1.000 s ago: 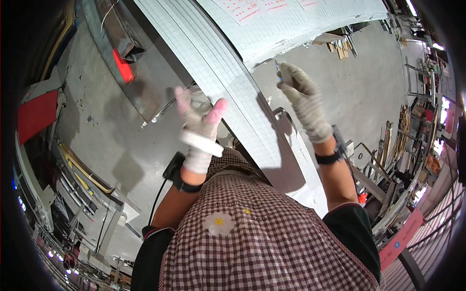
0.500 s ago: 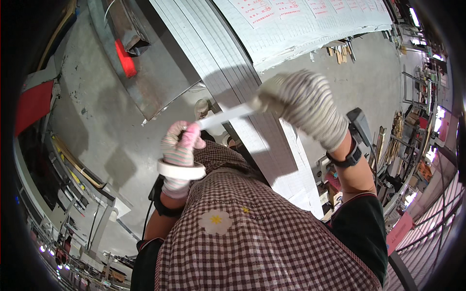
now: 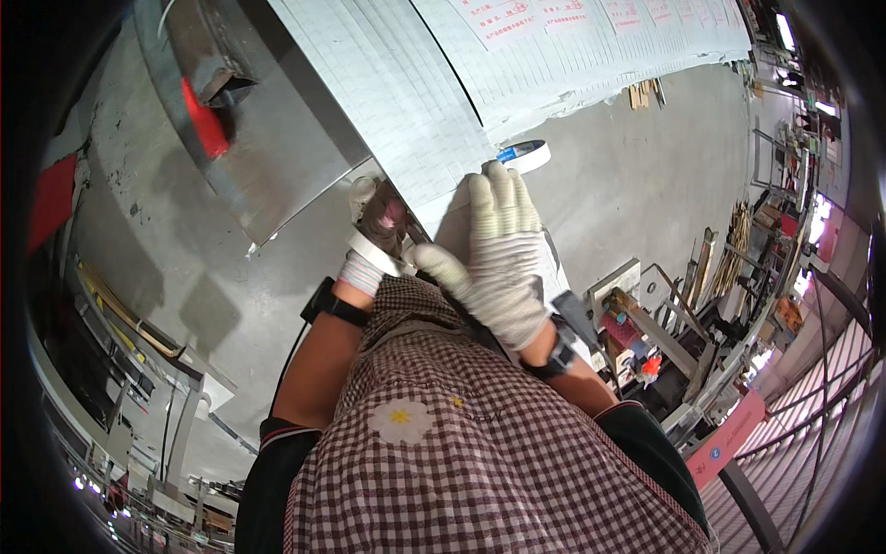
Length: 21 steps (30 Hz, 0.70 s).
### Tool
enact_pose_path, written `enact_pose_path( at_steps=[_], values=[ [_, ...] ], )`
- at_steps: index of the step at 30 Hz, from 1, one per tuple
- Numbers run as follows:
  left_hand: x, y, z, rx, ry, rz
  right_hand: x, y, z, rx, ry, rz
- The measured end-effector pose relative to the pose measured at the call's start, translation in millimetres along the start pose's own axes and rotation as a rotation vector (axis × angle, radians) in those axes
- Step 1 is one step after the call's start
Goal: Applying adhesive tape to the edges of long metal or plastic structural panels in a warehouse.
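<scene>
My right hand, in a striped knit glove, presses flat on the end of a stack of long white panels, fingers stretched out and thumb apart. Just beyond its fingertips, a roll of white tape with a blue inner face sits at the stack's right edge. My left hand, gloved with pinkish fingertips, is down in shadow beside the stack's left edge; its fingers are mostly hidden. A white ring like a tape roll hangs round my left wrist.
Printed sheets with red writing cover the pale stack ahead. On the left stands a grey metal table with a red piece on it. Wooden and metal offcuts lie at the right. A checked apron covers my front.
My hands, which held a white strip stretched between them above the stack, have come down onto and beside it. The right hand now lies flat; the blue-lined tape roll has come into view.
</scene>
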<state>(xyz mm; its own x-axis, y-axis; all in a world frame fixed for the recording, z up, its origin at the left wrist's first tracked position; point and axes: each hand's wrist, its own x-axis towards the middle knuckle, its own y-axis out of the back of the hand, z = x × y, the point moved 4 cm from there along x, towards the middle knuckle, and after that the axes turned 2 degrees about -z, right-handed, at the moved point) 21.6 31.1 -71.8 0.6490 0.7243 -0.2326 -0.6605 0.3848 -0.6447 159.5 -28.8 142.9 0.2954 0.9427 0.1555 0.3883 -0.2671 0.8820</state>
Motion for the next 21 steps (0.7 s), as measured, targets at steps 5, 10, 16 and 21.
enact_pose_path(
  at_steps=[5,10,16,21],
  values=[
    [30.4,32.1,-43.4,0.233,0.289,-0.018,-11.0,-23.2,-1.0,-0.082,-0.131,-0.146],
    [60.2,33.7,-108.5,0.517,0.43,-0.062,-6.8,-21.1,-0.3,-0.114,-0.12,-0.169],
    [50.8,50.4,-87.2,0.495,0.43,0.107,-3.6,-21.8,-3.0,-0.11,-0.162,-0.144],
    [-36.1,22.7,58.1,0.112,0.216,0.361,3.3,-20.1,-9.3,-0.048,-0.219,-0.124]
  ],
)
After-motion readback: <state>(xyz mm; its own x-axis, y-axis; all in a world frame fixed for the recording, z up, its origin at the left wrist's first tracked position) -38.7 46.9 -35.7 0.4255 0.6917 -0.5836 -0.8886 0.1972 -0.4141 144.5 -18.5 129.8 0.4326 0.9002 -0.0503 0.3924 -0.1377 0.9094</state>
